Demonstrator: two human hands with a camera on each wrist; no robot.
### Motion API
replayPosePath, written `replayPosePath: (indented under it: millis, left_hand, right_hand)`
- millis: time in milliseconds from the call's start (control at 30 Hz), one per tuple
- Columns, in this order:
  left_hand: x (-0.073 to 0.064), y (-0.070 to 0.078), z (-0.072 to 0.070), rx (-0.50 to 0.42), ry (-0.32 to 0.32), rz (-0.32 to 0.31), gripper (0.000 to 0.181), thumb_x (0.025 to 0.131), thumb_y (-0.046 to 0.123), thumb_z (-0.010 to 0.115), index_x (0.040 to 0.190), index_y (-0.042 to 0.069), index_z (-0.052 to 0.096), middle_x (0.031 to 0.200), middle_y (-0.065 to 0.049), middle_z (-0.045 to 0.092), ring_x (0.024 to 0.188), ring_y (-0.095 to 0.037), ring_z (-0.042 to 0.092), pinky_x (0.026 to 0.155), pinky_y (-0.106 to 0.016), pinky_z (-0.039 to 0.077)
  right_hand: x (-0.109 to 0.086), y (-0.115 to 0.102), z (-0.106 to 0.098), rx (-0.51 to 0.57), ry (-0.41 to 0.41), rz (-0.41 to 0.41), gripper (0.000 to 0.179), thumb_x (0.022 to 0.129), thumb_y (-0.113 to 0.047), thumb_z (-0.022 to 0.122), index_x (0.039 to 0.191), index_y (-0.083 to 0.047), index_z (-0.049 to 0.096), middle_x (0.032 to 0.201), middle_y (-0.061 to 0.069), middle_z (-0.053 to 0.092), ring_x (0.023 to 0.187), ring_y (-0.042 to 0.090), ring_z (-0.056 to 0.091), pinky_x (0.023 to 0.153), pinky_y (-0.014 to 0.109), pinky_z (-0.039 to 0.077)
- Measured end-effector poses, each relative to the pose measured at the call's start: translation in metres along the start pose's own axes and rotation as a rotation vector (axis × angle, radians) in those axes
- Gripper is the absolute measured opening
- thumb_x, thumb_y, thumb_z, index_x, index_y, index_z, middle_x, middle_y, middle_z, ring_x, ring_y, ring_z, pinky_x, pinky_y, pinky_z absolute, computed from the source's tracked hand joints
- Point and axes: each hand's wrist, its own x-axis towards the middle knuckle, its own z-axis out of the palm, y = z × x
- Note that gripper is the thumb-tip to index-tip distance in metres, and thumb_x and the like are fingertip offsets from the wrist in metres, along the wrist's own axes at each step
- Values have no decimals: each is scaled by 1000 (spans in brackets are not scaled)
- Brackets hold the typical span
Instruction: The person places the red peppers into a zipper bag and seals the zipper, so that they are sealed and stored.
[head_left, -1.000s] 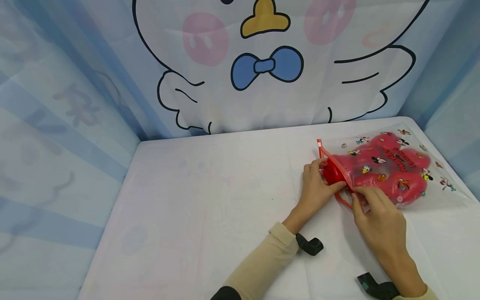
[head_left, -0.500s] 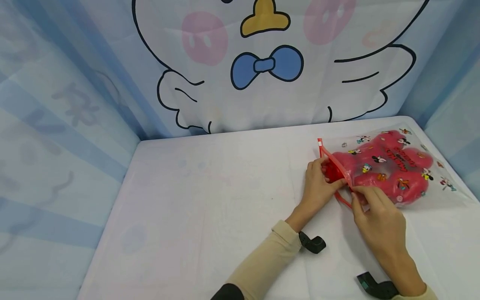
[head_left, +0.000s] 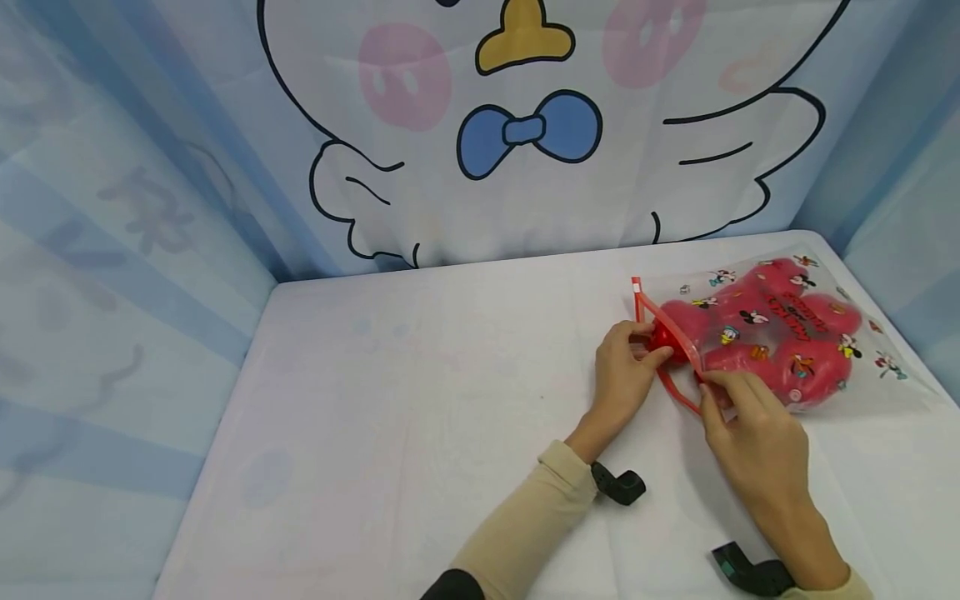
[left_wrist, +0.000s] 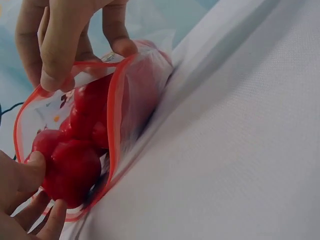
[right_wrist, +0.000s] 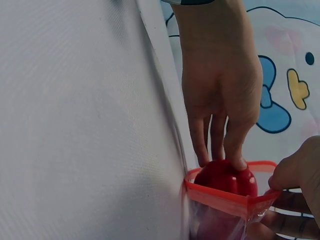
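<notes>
A clear zip bag (head_left: pixel 903 342) with small cartoon prints lies at the table's right, its red-edged mouth open toward the left. Inside is a shiny red object (left_wrist: pixel 75 165) made of rounded lobes, one end showing at the mouth. My left hand (head_left: pixel 622 375) holds that end between thumb and fingers, as the right wrist view shows from above. With thumb and fingertips, my right hand (head_left: pixel 761 442) pinches the bag's red rim (left_wrist: pixel 116 115) on the near side. Most of the red object is seen through the plastic.
The white-covered table (head_left: pixel 420 417) stretches away to the left. Behind it hangs a printed curtain (head_left: pixel 525 200) with a blue bow. Black wrist mounts (head_left: pixel 618 485) stick out beside both wrists.
My left hand has shifted slightly left, its thumb drawn back from the bag's rim onto the red object's end. The right hand stays on the rim, and the bag barely moves.
</notes>
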Motion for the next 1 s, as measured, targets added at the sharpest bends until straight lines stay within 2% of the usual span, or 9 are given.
replayPosePath:
  millis: [100,333,533,633,833,1000]
  left_hand:
    - [1,-1,-2,-15,32,5,30,93,10,78,122,6,69,119,-7,72,104,-16,71,78,-7,53]
    - [0,-4,-4,-25,55,16,30,97,10,74,126,14,68,126,-2,71,111,-18,67,92,-18,54]
    - [-1,-2,-2,-64,32,-12,35,97,10,73,130,14,65,128,-4,68,114,-16,65,84,-11,55]
    - [-1,-1,-3,-81,-2,-20,40,96,10,75,133,12,61,132,-6,64,117,-15,63,83,-9,54]
    - [-3,-1,-2,-48,-57,-12,60,89,17,84,140,12,53,132,-6,58,110,0,55,83,-7,52]
    - [-3,-1,3,5,-49,8,63,88,21,85,140,11,51,127,-6,57,100,5,48,80,-6,50]
  right_hand:
    - [0,0,0,-8,-2,3,43,77,0,89,115,5,71,101,23,74,77,35,67,82,-9,20]
    - [0,0,0,-1,6,3,42,77,0,88,115,4,72,102,24,74,79,36,68,85,-8,18]
    - [0,0,0,-1,10,2,42,76,1,89,115,4,72,101,24,74,78,36,68,84,-9,19]
    - [0,0,0,0,13,-2,42,77,1,88,115,4,71,100,23,74,77,35,67,85,-9,18]
    - [0,0,0,2,12,-9,42,78,1,88,116,4,71,101,23,73,78,35,67,85,-8,19]
    - [-1,0,0,0,13,-13,43,77,1,88,116,5,71,101,24,73,78,35,67,84,-8,19]
